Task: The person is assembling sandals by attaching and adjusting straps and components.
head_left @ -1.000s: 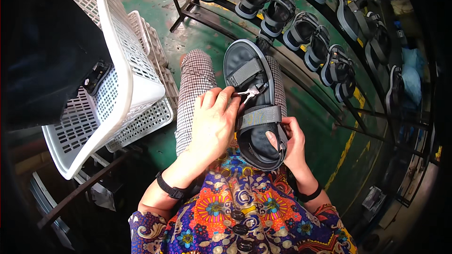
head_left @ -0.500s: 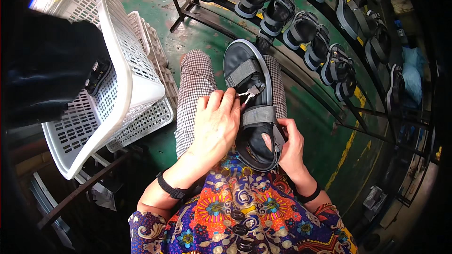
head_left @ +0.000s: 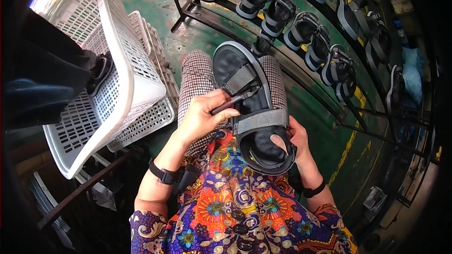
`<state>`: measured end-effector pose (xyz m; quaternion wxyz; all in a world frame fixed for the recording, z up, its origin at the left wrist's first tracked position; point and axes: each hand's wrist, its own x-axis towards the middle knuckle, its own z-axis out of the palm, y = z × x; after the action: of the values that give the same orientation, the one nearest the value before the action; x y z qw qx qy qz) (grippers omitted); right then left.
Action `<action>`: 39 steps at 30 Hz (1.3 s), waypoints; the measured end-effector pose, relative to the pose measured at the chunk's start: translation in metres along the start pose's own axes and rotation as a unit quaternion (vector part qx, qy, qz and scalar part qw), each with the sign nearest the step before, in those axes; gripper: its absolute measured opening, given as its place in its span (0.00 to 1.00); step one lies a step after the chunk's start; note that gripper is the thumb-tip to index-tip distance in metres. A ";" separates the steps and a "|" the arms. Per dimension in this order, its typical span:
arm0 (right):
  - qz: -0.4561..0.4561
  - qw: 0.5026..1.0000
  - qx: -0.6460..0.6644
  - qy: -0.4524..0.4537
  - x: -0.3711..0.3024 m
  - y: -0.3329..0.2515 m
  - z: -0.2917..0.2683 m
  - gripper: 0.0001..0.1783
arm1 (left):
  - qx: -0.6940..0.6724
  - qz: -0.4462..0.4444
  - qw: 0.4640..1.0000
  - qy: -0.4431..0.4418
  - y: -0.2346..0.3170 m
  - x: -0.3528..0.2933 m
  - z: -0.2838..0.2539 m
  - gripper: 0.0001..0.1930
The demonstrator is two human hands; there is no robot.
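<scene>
A black sandal (head_left: 254,108) with grey straps lies lengthwise on my lap, toe pointing away. My right hand (head_left: 288,141) grips its heel end, thumb inside the footbed. In my left hand (head_left: 203,115) is a thin dark tool (head_left: 231,103), pinched between the fingers, with its tip at the front strap of the sandal. I wear checked trousers and a bright flowered top.
A white plastic basket (head_left: 120,73) stands tilted at my left, stacked on other baskets, with a dark sandal inside. A black metal rack (head_left: 301,80) with several sandals (head_left: 301,28) curves across the top and right. Green floor lies below.
The left hand has drawn back from the strap and now shows the thin tool held across the sandal. The sandal has shifted slightly on the lap.
</scene>
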<state>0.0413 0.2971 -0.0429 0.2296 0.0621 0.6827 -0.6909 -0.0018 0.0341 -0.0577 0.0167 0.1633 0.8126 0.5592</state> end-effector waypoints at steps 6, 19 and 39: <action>0.031 0.997 0.051 -0.053 0.004 0.003 -0.015 0.28 | -0.116 -0.005 0.993 -0.015 -0.011 -0.009 -0.003 0.18; 0.086 0.986 0.077 -0.116 0.006 0.009 -0.026 0.29 | -0.274 -0.129 0.951 -0.063 -0.018 -0.025 0.001 0.19; 0.182 0.915 0.360 0.020 0.002 0.064 -0.017 0.23 | -0.566 -0.075 0.819 0.053 -0.024 -0.023 0.031 0.22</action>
<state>0.0614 0.3151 -0.1031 0.2997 0.2780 0.3688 -0.8348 0.0204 0.0475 -0.0952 0.1056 0.0338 0.3620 0.9256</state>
